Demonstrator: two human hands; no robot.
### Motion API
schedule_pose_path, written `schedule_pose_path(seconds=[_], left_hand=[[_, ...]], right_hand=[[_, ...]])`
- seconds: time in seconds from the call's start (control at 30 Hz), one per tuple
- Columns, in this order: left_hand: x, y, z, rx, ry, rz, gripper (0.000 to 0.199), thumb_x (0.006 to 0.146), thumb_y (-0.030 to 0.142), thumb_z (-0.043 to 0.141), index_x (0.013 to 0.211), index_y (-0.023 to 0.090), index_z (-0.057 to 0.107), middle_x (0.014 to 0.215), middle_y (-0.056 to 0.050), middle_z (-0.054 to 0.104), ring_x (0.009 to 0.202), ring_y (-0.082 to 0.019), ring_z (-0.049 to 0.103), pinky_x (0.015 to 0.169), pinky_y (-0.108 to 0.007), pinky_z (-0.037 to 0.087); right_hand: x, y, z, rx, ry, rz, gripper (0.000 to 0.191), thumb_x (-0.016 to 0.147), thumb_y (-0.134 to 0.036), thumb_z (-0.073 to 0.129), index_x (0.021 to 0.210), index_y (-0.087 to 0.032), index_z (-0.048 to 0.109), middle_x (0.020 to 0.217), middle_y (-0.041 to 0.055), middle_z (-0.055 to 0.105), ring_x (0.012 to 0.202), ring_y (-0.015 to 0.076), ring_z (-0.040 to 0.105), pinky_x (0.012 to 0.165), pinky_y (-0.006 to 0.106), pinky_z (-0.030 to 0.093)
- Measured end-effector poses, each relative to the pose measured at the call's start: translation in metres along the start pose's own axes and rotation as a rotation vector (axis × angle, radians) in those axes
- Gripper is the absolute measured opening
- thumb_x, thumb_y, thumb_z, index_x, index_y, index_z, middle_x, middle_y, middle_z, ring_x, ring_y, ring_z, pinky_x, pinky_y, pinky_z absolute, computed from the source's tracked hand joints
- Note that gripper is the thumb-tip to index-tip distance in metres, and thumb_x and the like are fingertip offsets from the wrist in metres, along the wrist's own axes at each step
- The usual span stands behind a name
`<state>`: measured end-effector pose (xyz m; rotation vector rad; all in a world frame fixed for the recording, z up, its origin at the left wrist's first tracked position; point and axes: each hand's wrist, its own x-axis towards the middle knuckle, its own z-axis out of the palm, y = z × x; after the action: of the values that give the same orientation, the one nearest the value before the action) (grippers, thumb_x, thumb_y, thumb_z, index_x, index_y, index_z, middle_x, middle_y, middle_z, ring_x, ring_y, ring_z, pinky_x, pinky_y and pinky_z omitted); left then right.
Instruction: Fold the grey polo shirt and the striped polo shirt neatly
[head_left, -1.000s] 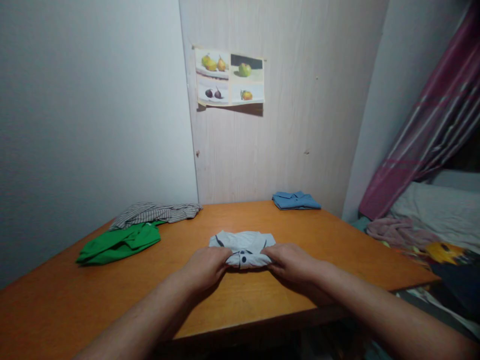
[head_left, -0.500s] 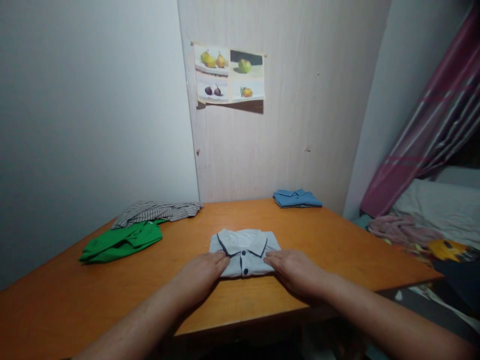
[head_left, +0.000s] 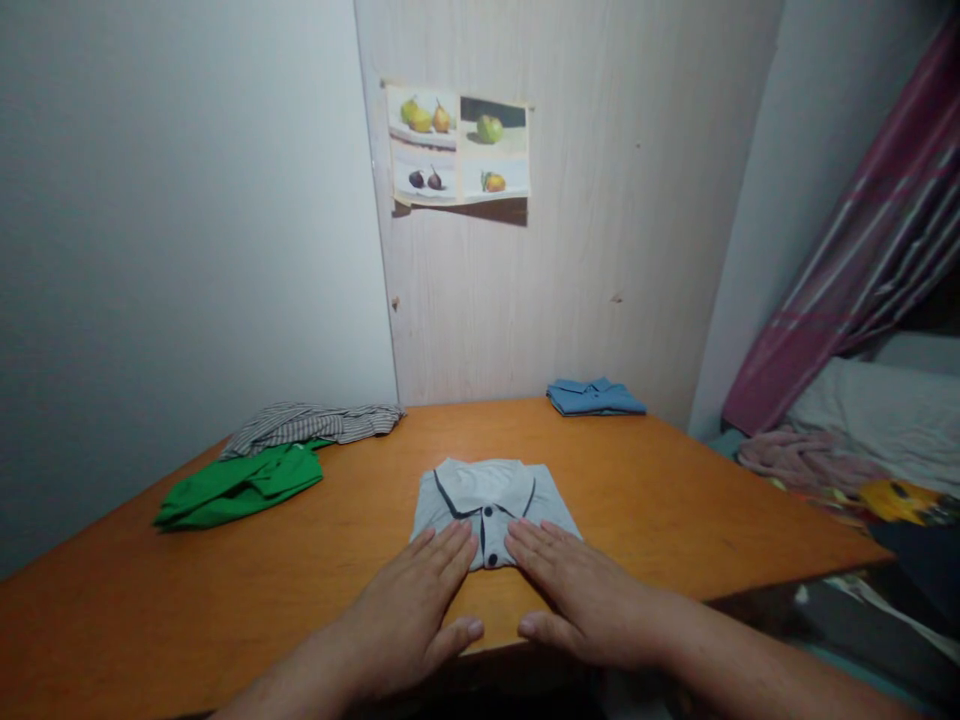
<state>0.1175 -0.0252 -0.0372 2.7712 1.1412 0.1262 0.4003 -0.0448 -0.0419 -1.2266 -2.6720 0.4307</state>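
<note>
A light grey polo shirt (head_left: 491,486) lies folded on the wooden table, its dark-edged collar at the far side and two dark buttons down the middle. My left hand (head_left: 420,590) rests flat on the shirt's near left part, fingers stretched forward and thumb out to the side. On the near right part, my right hand (head_left: 574,585) lies flat in the same way. The two thumbs point toward each other near the table's front edge. Both hands cover the shirt's near corners.
A folded blue shirt (head_left: 596,396) sits at the table's back right. At the left lie a green garment (head_left: 240,487) and a striped garment (head_left: 315,425) behind it. The orange-brown table (head_left: 675,510) meets a wall with fruit pictures (head_left: 457,145). A pink curtain (head_left: 817,260) hangs at right.
Both hands have slid inward and nearer, from gripping the shirt's sides to lying flat on its front, thumbs now showing. The shirt's near edge reaches slightly closer and looks wider.
</note>
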Motion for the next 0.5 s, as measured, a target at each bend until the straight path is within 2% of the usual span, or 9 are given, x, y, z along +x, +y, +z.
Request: schedule_pose_path(seconds=[0.07,0.1,0.17,0.23,0.27,0.33,0.37,0.43,0.5], left_hand=[[0.000,0.000,-0.001,-0.055,0.003,-0.011,0.083,0.091,0.066,0.047,0.159,0.022,0.028,0.165,-0.010,0.023,0.152,-0.031,0.024,0.124,-0.048,0.020],[0.001,0.000,-0.002,-0.094,0.021,-0.014,0.080,0.090,0.064,0.051,0.156,0.022,0.035,0.164,-0.011,0.028,0.150,-0.032,0.029,0.123,-0.047,0.023],[0.004,-0.002,-0.007,-0.211,0.117,-0.023,0.059,0.091,0.057,0.052,0.140,0.023,0.058,0.153,-0.011,0.048,0.139,-0.030,0.046,0.116,-0.044,0.035],[0.008,-0.008,-0.011,-0.342,0.295,-0.094,0.040,0.095,0.049,0.046,0.109,0.021,0.072,0.125,-0.011,0.069,0.115,-0.026,0.062,0.100,-0.038,0.048],[0.010,-0.014,-0.011,-0.400,0.391,-0.160,0.039,0.096,0.047,0.044,0.096,0.020,0.072,0.108,-0.011,0.072,0.103,-0.024,0.065,0.091,-0.036,0.051],[0.016,-0.031,-0.009,-0.505,0.542,-0.323,0.037,0.093,0.047,0.047,0.084,0.019,0.068,0.086,-0.009,0.070,0.084,-0.023,0.064,0.076,-0.032,0.050],[0.019,-0.041,-0.006,-0.564,0.580,-0.398,0.035,0.089,0.048,0.051,0.082,0.018,0.067,0.081,-0.008,0.068,0.080,-0.022,0.063,0.070,-0.031,0.049],[0.026,-0.059,0.001,-0.711,0.597,-0.505,0.031,0.082,0.047,0.057,0.079,0.017,0.065,0.073,-0.005,0.065,0.069,-0.020,0.060,0.060,-0.028,0.044],[0.034,-0.072,0.007,-0.840,0.560,-0.620,0.031,0.074,0.048,0.063,0.069,0.017,0.061,0.064,-0.003,0.060,0.058,-0.016,0.054,0.053,-0.025,0.038]], right_hand=[[0.000,0.001,0.001,0.029,0.014,0.007,0.087,0.091,-0.063,0.054,0.159,-0.018,0.025,0.164,0.0139,0.020,0.152,0.0304,0.018,0.125,0.047,0.014],[0.001,0.002,0.001,0.050,0.032,0.015,0.084,0.091,-0.062,0.055,0.158,-0.017,0.030,0.163,0.0144,0.024,0.151,0.0310,0.022,0.125,0.048,0.016],[0.004,0.005,-0.002,0.107,0.116,0.040,0.071,0.094,-0.058,0.053,0.152,-0.017,0.045,0.159,0.0150,0.035,0.148,0.0312,0.033,0.122,0.047,0.025],[0.010,0.013,-0.005,0.173,0.288,0.091,0.056,0.097,-0.051,0.048,0.139,-0.017,0.061,0.150,0.0154,0.050,0.138,0.0297,0.048,0.115,0.044,0.036],[0.013,0.019,-0.006,0.205,0.391,0.135,0.050,0.097,-0.048,0.048,0.132,-0.017,0.066,0.143,0.0156,0.058,0.131,0.0288,0.055,0.110,0.042,0.042],[0.019,0.037,-0.008,0.257,0.570,0.256,0.041,0.096,-0.043,0.049,0.118,-0.016,0.071,0.124,0.0151,0.070,0.113,0.0268,0.065,0.097,0.038,0.049],[0.021,0.048,-0.009,0.274,0.616,0.329,0.037,0.094,-0.041,0.051,0.111,-0.016,0.073,0.113,0.0140,0.073,0.103,0.0255,0.067,0.090,0.036,0.050],[0.027,0.068,-0.009,0.283,0.605,0.469,0.029,0.089,-0.039,0.057,0.094,-0.016,0.073,0.091,0.0109,0.075,0.084,0.0224,0.067,0.075,0.031,0.049],[0.032,0.084,-0.009,0.272,0.515,0.605,0.025,0.084,-0.040,0.064,0.079,-0.017,0.069,0.076,0.0078,0.071,0.069,0.0192,0.063,0.062,0.028,0.042]])
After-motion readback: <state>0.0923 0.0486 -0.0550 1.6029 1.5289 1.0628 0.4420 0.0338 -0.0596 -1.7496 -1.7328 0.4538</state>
